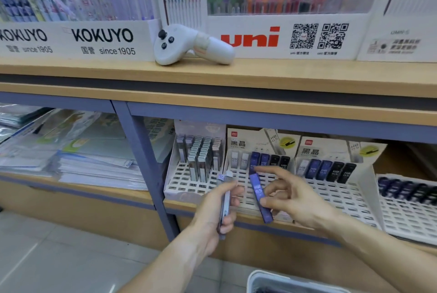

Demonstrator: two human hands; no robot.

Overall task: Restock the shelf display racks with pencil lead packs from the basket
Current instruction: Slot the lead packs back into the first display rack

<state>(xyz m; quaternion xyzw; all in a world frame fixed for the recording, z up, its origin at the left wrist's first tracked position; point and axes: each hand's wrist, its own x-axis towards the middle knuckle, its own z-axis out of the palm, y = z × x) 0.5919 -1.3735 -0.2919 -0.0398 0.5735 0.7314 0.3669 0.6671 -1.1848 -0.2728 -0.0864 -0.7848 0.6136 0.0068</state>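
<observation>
Right hand (292,198) pinches a blue lead pack (260,198) over the white rack (246,200), while the left hand (217,207) grips a pale pack (225,198).

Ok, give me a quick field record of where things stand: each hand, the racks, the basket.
left hand: grips a pale lead pack, held upright
right hand: pinches a blue lead pack, tilted, in front of the middle rack
middle rack: one back row of packs, front slots empty
left rack: grey packs at back, front slots empty
right rack: one back row of packs, front slots empty
basket: rim at bottom edge, contents unclear
upper shelf: white controller
</observation>
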